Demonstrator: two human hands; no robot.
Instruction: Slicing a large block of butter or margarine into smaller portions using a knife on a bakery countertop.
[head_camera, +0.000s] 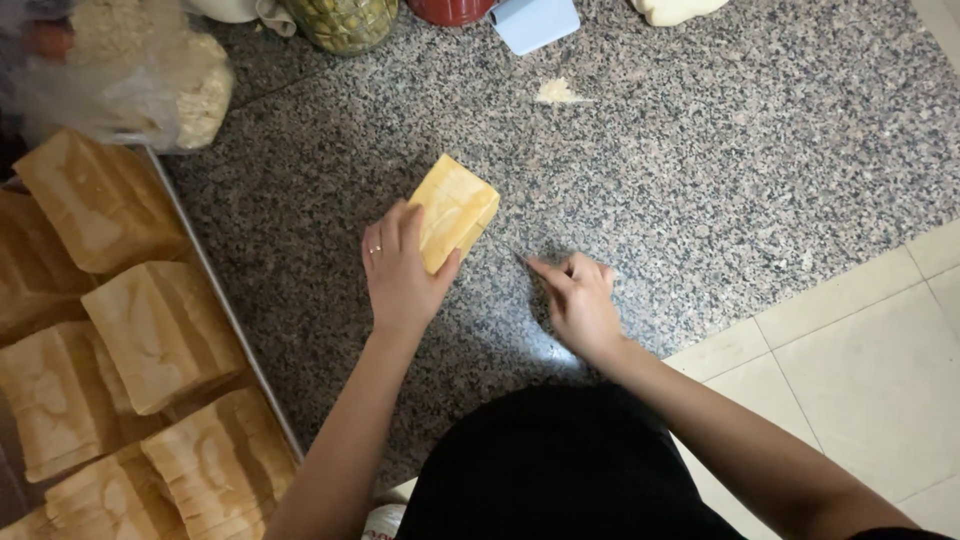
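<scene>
A yellow block (458, 205), like butter or cheese, lies on the speckled granite counter (700, 170). My left hand (398, 270), with a ring on one finger, grips the block's near end from above. My right hand (577, 300) pinches a thin knife (505, 248) whose blade points at the block's right edge. The blade is small and dark against the stone, so I cannot tell whether it touches the block.
A metal tray (215, 290) at left carries several sliced bread loaves (160, 335). A plastic bag of crumbs (150, 75), a jar (345, 20), a pale blue object (535, 20) and a small scrap (556, 92) lie at the far edge. Tiled floor (870, 370) is at right.
</scene>
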